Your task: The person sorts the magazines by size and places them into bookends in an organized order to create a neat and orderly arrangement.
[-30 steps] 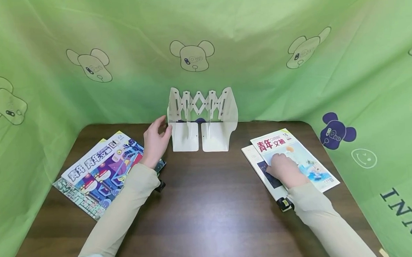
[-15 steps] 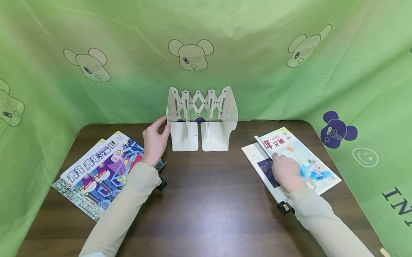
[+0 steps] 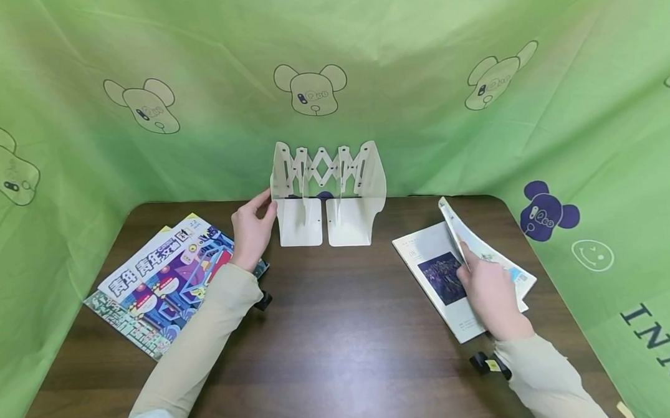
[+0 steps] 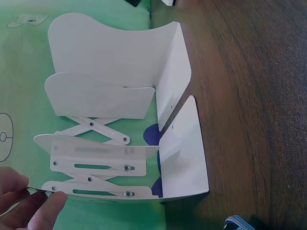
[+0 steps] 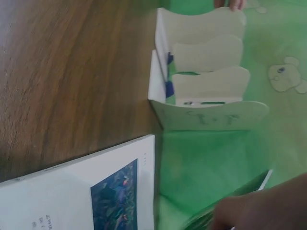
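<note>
My left hand [image 3: 253,232] pinches the upper edge of the left side panel of a white expandable bookend [image 4: 110,52], its fingertips curled over the rim in the left wrist view. The bookend stands upright at the back of the table, with no books between its plates. On the right, my right hand [image 3: 490,292] grips a magazine [image 3: 452,225] by its left edge, which is tilted up. Beneath it lies a white book [image 5: 62,191] with a dark picture on its cover. The right hand and magazine are partly cut off in the right wrist view.
Several colourful magazines [image 3: 175,272] lie overlapped on the left of the brown table [image 3: 341,346], partly under my left forearm. A green cloth [image 3: 225,133] with bear-head prints hangs behind the table and along both sides.
My right hand has drawn the magazine rightward and tipped up its left edge, uncovering more of the white book. My left hand has stayed at the bookend, closing its fingers on the panel edge.
</note>
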Available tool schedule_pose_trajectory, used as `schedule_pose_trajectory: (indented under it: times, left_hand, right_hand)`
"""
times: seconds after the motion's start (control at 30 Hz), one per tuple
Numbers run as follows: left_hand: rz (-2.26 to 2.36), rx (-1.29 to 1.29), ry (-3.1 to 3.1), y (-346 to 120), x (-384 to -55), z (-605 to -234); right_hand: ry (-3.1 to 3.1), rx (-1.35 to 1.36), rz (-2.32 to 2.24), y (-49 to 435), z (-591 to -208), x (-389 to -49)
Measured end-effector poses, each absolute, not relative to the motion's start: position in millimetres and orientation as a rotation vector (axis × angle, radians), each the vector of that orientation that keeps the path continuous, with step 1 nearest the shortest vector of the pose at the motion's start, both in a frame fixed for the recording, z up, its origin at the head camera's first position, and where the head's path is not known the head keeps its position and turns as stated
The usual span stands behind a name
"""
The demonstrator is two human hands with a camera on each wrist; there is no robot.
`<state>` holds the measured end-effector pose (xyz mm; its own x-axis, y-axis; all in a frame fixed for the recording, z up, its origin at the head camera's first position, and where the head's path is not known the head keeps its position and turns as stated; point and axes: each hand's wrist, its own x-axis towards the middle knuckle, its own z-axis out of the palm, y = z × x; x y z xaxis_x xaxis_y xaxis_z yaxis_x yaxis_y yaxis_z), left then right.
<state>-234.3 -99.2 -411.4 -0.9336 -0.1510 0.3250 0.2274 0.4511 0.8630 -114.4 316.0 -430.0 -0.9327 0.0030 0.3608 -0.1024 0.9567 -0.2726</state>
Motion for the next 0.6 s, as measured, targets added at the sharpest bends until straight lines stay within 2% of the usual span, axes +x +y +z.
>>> schedule_pose_trajectory:
  times: [0.6]
  left_hand:
    - [-1.499,-0.06,-2.334,-100.0,-234.8,-413.3]
  right_hand:
    - [-2.222,-0.059,0.763,298.3,-408.7,-101.3]
